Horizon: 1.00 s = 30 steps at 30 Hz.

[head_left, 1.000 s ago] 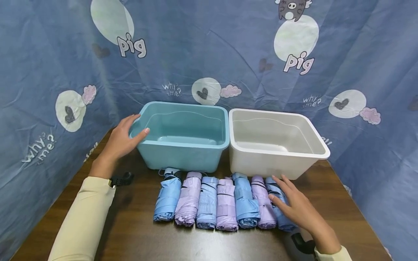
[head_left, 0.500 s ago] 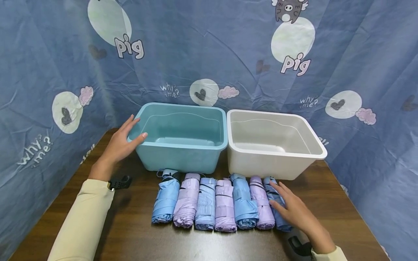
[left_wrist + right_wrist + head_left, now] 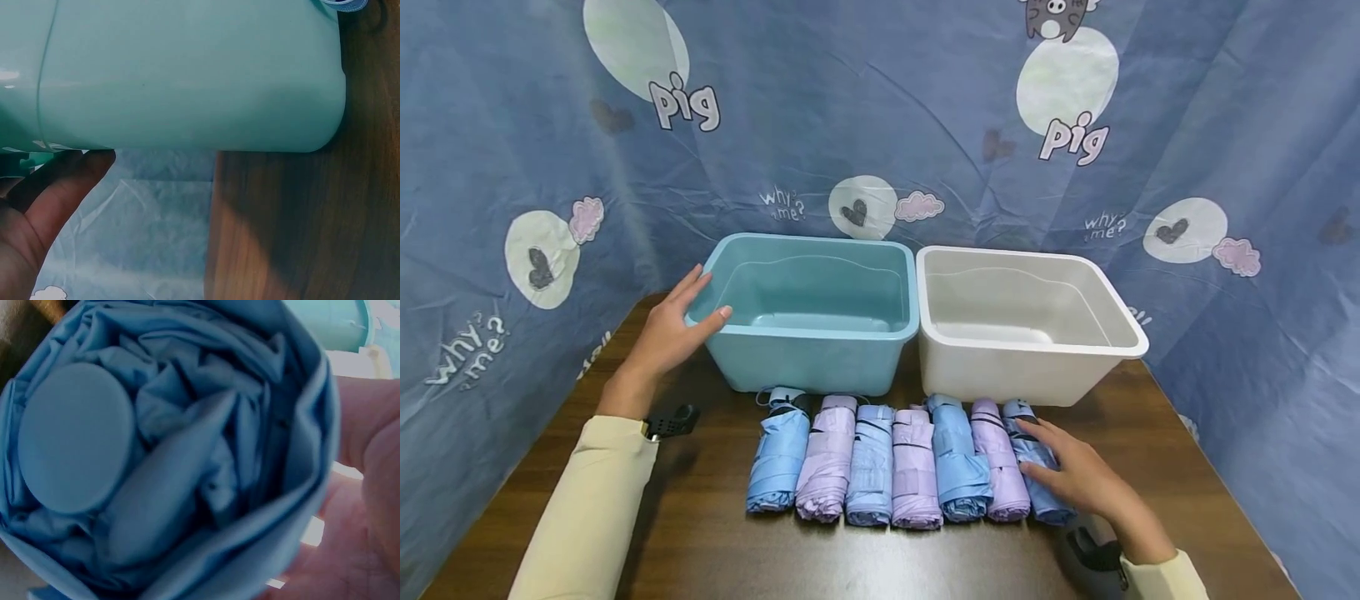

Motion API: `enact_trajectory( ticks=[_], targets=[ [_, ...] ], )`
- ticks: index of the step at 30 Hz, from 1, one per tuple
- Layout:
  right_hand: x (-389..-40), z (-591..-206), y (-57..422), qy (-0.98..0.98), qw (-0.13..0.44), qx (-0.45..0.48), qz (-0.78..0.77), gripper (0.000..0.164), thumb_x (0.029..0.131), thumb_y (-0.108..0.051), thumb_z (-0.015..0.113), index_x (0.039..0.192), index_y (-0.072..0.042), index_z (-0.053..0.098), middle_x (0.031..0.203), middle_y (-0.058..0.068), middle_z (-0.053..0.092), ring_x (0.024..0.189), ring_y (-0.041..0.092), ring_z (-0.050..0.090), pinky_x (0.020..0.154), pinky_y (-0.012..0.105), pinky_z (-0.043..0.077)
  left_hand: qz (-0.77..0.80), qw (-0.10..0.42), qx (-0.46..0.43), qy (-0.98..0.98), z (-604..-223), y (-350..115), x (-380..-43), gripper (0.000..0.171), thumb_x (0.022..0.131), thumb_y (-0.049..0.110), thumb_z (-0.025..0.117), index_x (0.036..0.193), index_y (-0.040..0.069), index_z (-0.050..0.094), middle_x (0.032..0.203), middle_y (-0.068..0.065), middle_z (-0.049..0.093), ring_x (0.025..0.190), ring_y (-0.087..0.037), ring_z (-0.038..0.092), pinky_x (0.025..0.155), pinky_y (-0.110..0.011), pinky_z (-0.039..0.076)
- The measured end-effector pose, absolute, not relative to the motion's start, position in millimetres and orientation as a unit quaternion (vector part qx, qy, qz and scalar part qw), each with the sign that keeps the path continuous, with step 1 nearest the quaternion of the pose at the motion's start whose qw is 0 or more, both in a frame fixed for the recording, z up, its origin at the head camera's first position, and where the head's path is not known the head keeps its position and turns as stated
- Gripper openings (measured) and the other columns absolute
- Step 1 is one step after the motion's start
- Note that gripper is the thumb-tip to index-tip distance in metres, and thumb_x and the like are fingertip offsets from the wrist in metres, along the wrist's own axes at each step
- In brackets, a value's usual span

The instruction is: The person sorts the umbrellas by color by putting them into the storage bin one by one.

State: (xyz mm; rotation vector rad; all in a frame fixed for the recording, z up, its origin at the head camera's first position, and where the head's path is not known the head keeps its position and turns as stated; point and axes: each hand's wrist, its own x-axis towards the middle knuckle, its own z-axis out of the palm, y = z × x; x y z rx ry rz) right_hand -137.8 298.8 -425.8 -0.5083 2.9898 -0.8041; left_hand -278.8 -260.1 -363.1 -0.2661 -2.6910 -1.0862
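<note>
The left hand [image 3: 670, 333] is resting at the left end of the teal bin [image 3: 805, 358], its fingers extending along the rim and its thumb reaching toward the front corner, spread apart rather than closing round anything. The right hand [image 3: 1078, 475] is hovering over or lightly touching the rightmost blue umbrella [image 3: 1047, 503] (I cannot tell which), its thumb and fingers standing apart and only gently bending, without gripping it. In the right wrist view, that umbrella's rolled end and round cap are filling most of the picture, with light showing through gaps beside the hand. Seven folded umbrellas are lying side by side in a row on the brown table [image 3: 880, 571], alternating blue and lilac: a blue one [image 3: 778, 458] is starting the row at the left, and a lilac one [image 3: 1000, 467] is lying just beside the rightmost. Behind the row, the teal bin and the white bin [image 3: 1000, 371] are standing close together, the white one on the right. A blue patterned cloth [image 3: 880, 100] is hanging behind them, and cream sleeves [image 3: 587, 508] are covering both forearms.
</note>
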Motion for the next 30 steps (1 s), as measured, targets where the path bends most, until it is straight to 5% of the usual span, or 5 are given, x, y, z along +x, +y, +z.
enact_trajectory(
  ticks=[30],
  targets=[
    [-131.8,-411.2,305.6,0.945,-0.026,-0.122,-0.303,0.057,0.084,-0.021,0.075,0.137,-0.011,0.056,0.136,0.023,0.053,0.107,0.04,0.06,0.087,0.056,0.048,-0.395,0.113,-0.088,-0.907,-365.3,-262.0,-279.6,0.082,0.09,0.047,0.061,0.155,0.015,0.021,0.162,0.001,0.012,0.146,-0.035,0.013,0.107,-0.067,0.018]
  ],
)
